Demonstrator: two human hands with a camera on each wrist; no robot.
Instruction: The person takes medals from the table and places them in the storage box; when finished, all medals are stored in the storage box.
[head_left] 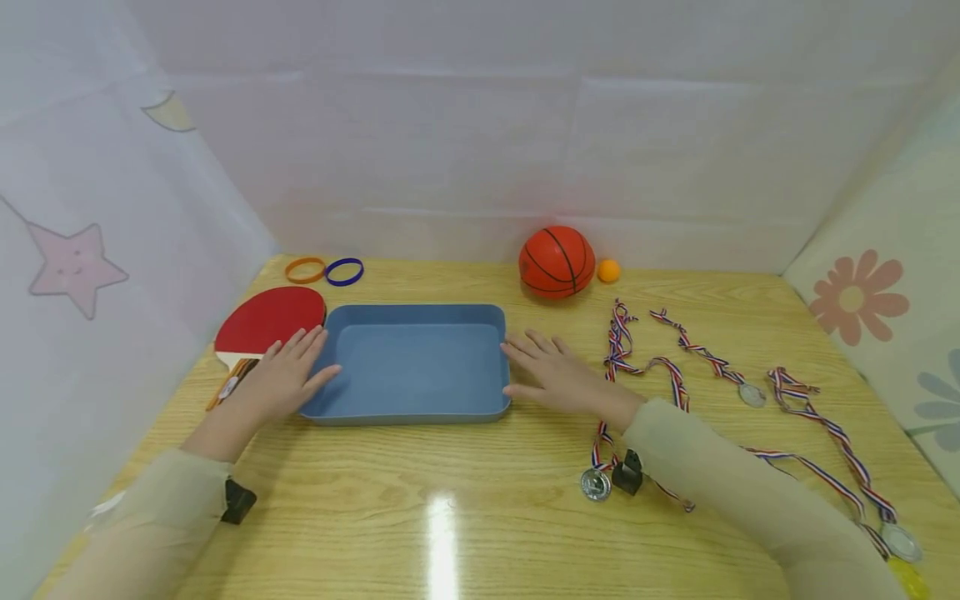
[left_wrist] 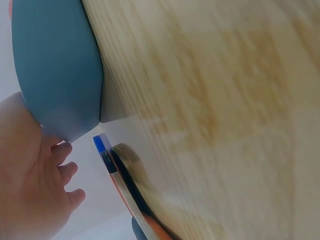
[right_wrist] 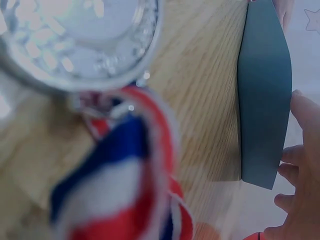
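Observation:
A shallow blue-grey tray (head_left: pixel 420 367) lies on the wooden table between my two hands. At its left end is my left hand (head_left: pixel 283 379), fingers straight, its thumb reaching over the rim. My right hand (head_left: pixel 558 377) is at the opposite end, fingers extended, with its fingertips by the right rim. Both wrist views show the tray's outer wall (left_wrist: pixel 55 65) close to the fingers; how firmly they touch it cannot be told. Beside the left hand lies a red table tennis paddle (head_left: pixel 270 321). Medals on striped ribbons (head_left: pixel 618 342) are near the right arm.
Behind the tray stand a small basketball (head_left: pixel 557 262) and an orange ball (head_left: pixel 608 271). Orange (head_left: pixel 305 269) and blue wristbands (head_left: pixel 344 272) lie at the back left. Several medals (head_left: pixel 752 395) spread across the right side, some ribbons passing under the right arm. Cloth walls enclose the table.

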